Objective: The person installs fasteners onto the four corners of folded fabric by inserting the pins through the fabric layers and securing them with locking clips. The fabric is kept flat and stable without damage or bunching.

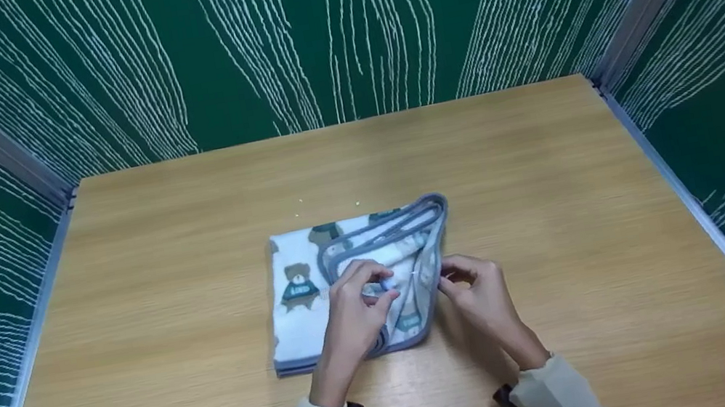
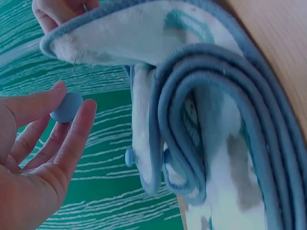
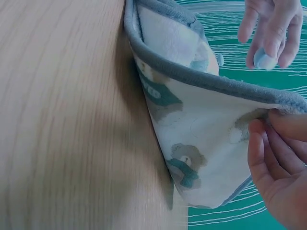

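A white blanket (image 1: 306, 331) with a bear print and grey-blue edging lies folded on the table, its right part lifted and folded back in layers. My left hand (image 1: 354, 308) pinches a round blue button (image 2: 67, 108) between thumb and fingers, apart from the cloth. At the blanket's right edge, my right hand (image 1: 485, 290) pinches the bordered cloth between thumb and fingertips. A thin pin (image 2: 74, 66) pokes out of that raised flap, facing the left hand. Another blue button (image 2: 129, 156) sits on the folded layers.
The wooden table (image 1: 159, 267) is bounded by grey metal rails (image 1: 694, 207) at the sides. Green walls with white streaks (image 1: 377, 24) stand around it. Several tiny white specks (image 1: 357, 203) lie behind the blanket.
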`<state>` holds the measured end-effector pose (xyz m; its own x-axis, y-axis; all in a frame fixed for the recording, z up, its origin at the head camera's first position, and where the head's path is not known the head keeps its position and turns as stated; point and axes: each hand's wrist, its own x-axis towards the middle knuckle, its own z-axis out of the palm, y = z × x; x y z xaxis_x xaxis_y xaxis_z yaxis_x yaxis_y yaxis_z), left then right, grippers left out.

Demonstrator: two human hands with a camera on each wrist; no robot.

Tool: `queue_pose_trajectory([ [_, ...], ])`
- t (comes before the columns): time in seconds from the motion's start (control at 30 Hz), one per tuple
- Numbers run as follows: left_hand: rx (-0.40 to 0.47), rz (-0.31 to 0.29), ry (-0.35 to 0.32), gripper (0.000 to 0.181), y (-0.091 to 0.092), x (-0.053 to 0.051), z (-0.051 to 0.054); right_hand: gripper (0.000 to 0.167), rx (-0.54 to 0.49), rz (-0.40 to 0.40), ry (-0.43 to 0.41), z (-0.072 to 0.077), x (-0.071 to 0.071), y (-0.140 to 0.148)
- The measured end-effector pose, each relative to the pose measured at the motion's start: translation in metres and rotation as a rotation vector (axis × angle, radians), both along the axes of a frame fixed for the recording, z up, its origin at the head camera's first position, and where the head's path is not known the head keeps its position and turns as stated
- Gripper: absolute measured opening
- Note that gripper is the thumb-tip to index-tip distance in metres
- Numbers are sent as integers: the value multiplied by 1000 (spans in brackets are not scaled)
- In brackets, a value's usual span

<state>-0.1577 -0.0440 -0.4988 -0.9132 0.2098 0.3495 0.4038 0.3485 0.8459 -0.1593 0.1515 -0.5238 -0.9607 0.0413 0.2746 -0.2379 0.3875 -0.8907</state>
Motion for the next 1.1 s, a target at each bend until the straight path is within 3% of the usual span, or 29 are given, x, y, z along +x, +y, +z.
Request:
queue_pose_trajectory([
  [0.63, -81, -53, -33, 19, 18, -6, -1, 23, -36, 63, 10, 2, 2, 5],
  [0.97, -63, -44, -20, 13, 21, -8, -2, 21, 15, 102, 66, 3, -2, 4],
  [1.1, -70, -43, 25, 12, 25, -8, -6, 23, 49, 120, 69, 4, -2, 5],
])
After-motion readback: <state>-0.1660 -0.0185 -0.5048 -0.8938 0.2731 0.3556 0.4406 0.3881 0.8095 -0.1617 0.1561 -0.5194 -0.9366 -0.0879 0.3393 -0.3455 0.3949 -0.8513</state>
